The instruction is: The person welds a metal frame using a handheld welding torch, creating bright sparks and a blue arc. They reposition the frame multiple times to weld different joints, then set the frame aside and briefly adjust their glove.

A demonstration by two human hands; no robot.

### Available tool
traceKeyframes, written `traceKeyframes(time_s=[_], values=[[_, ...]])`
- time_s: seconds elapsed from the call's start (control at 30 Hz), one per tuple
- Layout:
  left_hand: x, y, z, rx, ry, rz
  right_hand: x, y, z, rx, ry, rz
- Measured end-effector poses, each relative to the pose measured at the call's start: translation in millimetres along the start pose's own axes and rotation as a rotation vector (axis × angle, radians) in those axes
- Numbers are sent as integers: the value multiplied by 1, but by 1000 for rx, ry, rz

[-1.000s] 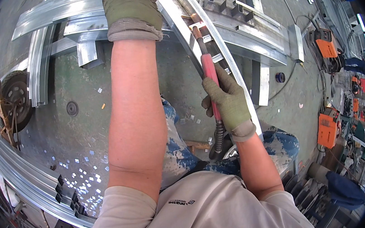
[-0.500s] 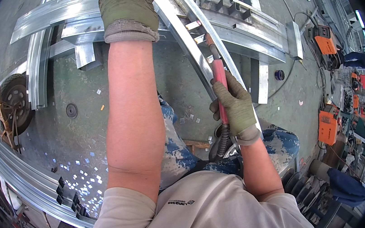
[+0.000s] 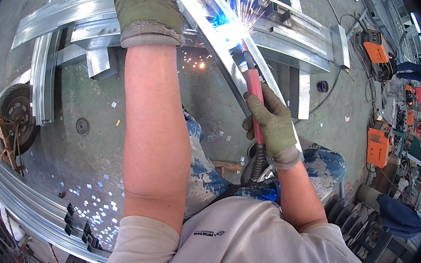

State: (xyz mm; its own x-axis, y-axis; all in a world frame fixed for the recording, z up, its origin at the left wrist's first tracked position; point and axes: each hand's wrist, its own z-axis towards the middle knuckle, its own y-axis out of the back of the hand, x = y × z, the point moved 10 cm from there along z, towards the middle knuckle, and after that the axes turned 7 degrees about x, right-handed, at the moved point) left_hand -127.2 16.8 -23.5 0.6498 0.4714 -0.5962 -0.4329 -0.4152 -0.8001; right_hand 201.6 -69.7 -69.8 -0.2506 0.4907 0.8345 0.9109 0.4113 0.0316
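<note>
My right hand (image 3: 274, 126), in an olive work glove, grips a welding torch (image 3: 254, 85) with a red handle and a dark ribbed cable. The torch nozzle points up between the two long rails of a shiny metal frame (image 3: 270, 81). At its tip a blue-white arc (image 3: 230, 33) glares and hides the joint. Sparks fan out to the upper right, and a few fall lower left. My left hand (image 3: 147, 10), gloved too, reaches to the top edge beside the frame's left rail. Its fingers are mostly cut off, so what they hold is hidden.
Metal channels (image 3: 70, 14) lie across supports behind the frame. More long profiles (image 3: 32, 200) are stacked at lower left, near a wheel (image 3: 19, 121). Small metal offcuts (image 3: 102, 210) litter the floor. Orange machines (image 3: 379, 145) and cables stand at right.
A bright arc has lit at the torch tip, with sparks flying and blue light on the metal. Both hands have stayed almost where they were.
</note>
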Motion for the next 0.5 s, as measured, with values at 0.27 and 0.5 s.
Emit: traceKeyframes(time_s=[0.27, 0.5], values=[[-12, -7, -11, -12, -43, 30, 2, -2, 3, 9, 0, -6], [-2, 0, -1, -10, -9, 27, 0, 1, -1, -8, -2, -20]])
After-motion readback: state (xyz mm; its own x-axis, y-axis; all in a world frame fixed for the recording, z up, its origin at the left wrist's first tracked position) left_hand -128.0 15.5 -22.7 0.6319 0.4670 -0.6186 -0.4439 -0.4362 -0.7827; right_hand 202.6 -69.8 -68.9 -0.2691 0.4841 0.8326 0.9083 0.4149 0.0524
